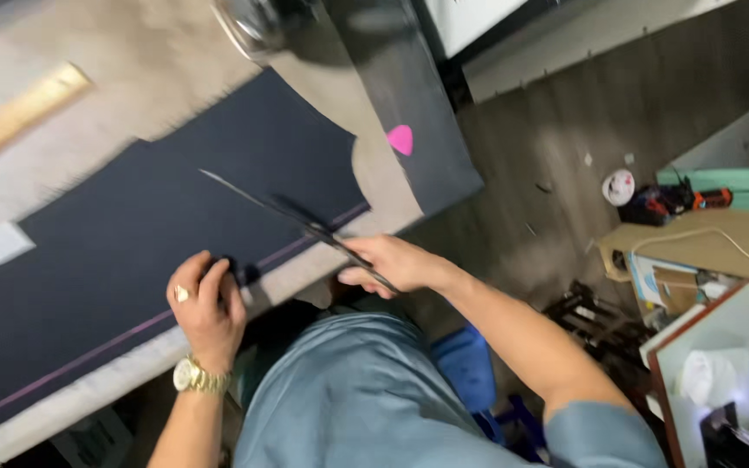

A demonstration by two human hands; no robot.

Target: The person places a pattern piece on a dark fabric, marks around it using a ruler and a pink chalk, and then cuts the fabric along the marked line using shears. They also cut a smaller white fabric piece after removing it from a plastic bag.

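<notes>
Seen from above, the right hand [392, 264] is clenched around the handles of long scissors [292, 217], whose blades point toward ten o'clock, out over a dark navy cloth [132, 234] spread on a pale table [158, 61]. The left hand [208, 299], at eight o'clock from the right, is curled shut pinching the cloth's near edge, just beside a thin pink line that runs along that edge. The scissors' long axis crosses this line at an angle, and the right hand is the nearer one to the blades; a pink chalk [400, 139] lies at one o'clock, well apart.
</notes>
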